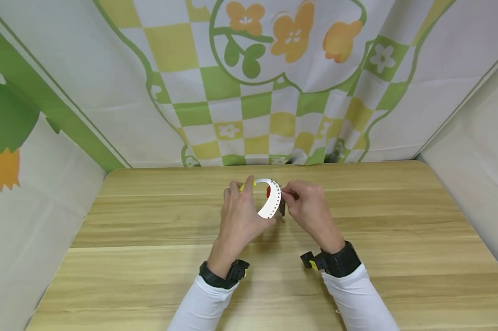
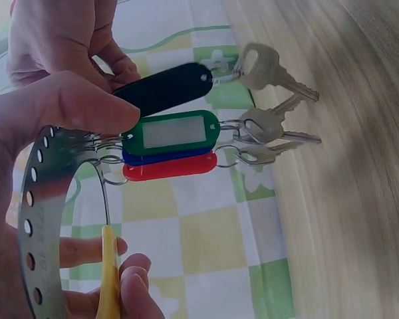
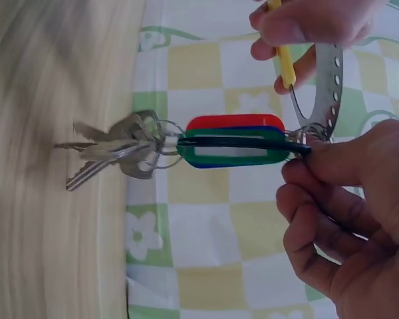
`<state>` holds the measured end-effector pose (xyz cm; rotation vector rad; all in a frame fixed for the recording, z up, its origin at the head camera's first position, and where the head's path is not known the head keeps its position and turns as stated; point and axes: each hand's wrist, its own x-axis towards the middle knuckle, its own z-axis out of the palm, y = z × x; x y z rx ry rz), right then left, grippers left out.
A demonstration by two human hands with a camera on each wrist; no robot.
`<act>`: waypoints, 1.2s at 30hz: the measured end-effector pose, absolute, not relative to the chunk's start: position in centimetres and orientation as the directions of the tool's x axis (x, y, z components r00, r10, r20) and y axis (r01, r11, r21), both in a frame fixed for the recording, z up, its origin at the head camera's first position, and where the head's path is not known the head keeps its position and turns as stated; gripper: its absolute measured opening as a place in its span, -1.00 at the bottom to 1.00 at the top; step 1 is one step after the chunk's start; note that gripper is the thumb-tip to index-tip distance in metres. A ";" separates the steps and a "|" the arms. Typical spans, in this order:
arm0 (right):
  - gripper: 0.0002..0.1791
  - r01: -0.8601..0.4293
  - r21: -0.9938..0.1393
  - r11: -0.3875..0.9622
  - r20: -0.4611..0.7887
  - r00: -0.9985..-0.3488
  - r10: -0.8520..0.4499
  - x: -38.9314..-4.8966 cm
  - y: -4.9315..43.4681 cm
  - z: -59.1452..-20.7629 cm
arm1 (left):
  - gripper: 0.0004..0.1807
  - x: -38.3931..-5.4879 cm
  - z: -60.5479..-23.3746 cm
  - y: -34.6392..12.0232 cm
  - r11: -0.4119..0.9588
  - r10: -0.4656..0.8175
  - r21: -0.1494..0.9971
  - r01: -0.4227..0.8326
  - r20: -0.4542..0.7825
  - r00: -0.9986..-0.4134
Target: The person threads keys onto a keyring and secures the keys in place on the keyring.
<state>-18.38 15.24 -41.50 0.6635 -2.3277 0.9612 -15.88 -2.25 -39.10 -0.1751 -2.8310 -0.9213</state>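
Note:
My left hand [image 1: 240,214] grips a curved metal key ring [image 1: 272,204] with a row of holes and a yellow handle [image 2: 108,272]. Its fingers lie around the yellow handle, the thumb near the tags. From the plate hang key tags: black [image 2: 169,90], green [image 2: 209,133], blue [image 2: 166,159] and red [image 2: 173,168]. Silver keys [image 2: 266,70] dangle from their far ends. With thumb and forefinger, my right hand [image 1: 311,209] pinches the near end of the black tag, right at the plate's edge. In the right wrist view this tag appears edge-on over the green one.
Below the hands is a wooden table [image 1: 149,271]. A checkered flowered curtain [image 1: 255,110] hangs along its back edge, with pale cloth walls [image 1: 472,151] at the sides. Both wrists wear black camera straps [image 1: 343,262].

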 end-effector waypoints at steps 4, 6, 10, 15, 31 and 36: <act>-0.83 -0.635 -0.404 0.658 0.636 -0.712 -0.296 -18.3 15.2 -41.2 | 0.18 -15.8 -39.2 -2.3 0.811 0.069 0.562 0.162 0.184 -0.981; -0.84 -0.621 -0.404 0.672 0.619 -0.726 -0.300 -18.2 15.2 -41.2 | 0.17 -15.8 -39.3 -2.4 0.815 0.069 0.557 0.161 0.184 -0.981; -0.89 -0.526 -0.527 0.667 0.533 -0.816 -0.223 -18.3 15.0 -41.3 | 0.17 -15.9 -39.3 -2.4 0.816 0.059 0.559 0.149 0.177 -0.983; -0.95 -0.396 -0.692 0.604 0.417 -0.902 -0.114 -18.4 14.8 -41.3 | 0.17 -16.1 -39.2 -2.5 0.813 0.050 0.566 0.133 0.160 -0.986; -0.95 -0.301 -0.836 0.459 0.234 -0.952 -0.198 -18.6 16.2 -40.5 | 0.16 -16.1 -39.3 -2.4 0.805 0.074 0.574 0.150 0.153 -0.985; -0.93 -0.269 -0.865 0.423 0.197 -0.959 -0.206 -18.8 16.6 -40.5 | 0.14 -16.1 -39.2 -2.4 0.799 0.078 0.582 0.149 0.145 -0.986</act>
